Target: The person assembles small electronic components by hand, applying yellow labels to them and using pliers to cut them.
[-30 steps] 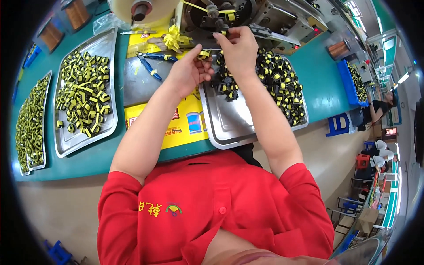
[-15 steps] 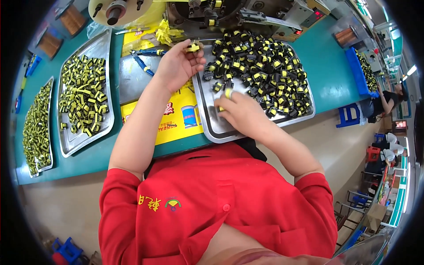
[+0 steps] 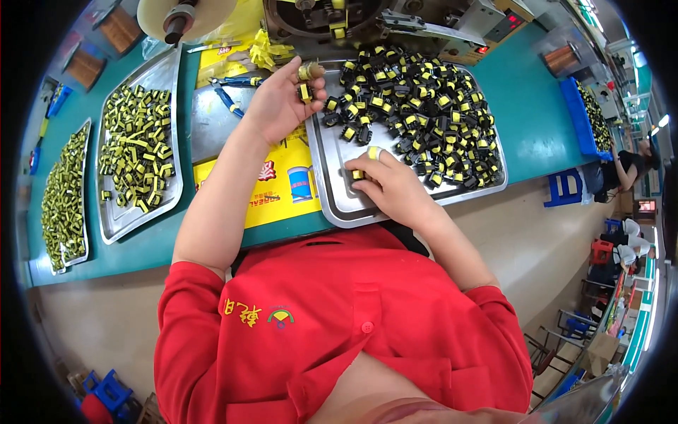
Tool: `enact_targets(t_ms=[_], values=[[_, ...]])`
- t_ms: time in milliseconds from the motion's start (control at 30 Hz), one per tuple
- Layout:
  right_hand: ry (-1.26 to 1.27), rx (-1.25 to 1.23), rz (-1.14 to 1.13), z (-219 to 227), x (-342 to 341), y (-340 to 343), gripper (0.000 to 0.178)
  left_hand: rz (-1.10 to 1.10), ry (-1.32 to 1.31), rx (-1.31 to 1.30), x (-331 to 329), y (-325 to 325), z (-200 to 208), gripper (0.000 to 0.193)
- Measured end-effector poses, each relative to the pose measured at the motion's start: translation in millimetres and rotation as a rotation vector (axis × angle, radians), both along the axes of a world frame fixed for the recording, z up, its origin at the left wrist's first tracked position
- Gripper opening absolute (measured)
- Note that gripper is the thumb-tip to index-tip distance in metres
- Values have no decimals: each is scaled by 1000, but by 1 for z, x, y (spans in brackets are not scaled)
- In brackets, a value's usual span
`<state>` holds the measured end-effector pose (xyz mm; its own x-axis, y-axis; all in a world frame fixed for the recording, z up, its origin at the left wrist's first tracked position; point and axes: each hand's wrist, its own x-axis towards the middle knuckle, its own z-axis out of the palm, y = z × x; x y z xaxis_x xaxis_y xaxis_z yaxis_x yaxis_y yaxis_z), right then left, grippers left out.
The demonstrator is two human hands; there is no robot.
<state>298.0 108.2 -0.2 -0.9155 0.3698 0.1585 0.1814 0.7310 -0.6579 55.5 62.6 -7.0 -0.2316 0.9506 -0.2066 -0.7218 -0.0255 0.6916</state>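
My left hand (image 3: pixel 279 106) is raised over the left edge of a metal tray (image 3: pixel 326 194), palm up. Its curled fingers hold a small black-and-yellow transformer (image 3: pixel 305 92); a yellowish wrap (image 3: pixel 309 71) goes round one fingertip. Low over the bare front part of that tray, my right hand (image 3: pixel 395 187) pinches another small transformer (image 3: pixel 358 174) between thumb and fingers, partly hidden by them. Yellow tape (image 3: pixel 374 152) circles one of its fingers. Beside and beyond this hand lies a heap of black-and-yellow transformers (image 3: pixel 424 106).
Two trays of yellow-and-black parts (image 3: pixel 138 148) (image 3: pixel 65 201) stand to the left. Blue-handled pliers (image 3: pixel 229 102) lie on a metal plate. A machine (image 3: pixel 332 21) rises behind the heap, with copper wire spools (image 3: pixel 116 32) at the far left and a blue bin (image 3: pixel 583 116) at right.
My left hand has turned, and its transformer now shows lower, at the fingers. The right hand, blurred before, is steadier and slightly lower, with the pinched transformer showing more clearly.
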Motion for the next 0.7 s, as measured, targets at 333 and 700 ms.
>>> enact_targets(t_ms=[333,700], values=[[-229,249,164,28,-10,3,26,70,-210,152,17,54,32,49],[354,157,-207,42,-76,33,26,40,-182,-37,9,-2,0,38]])
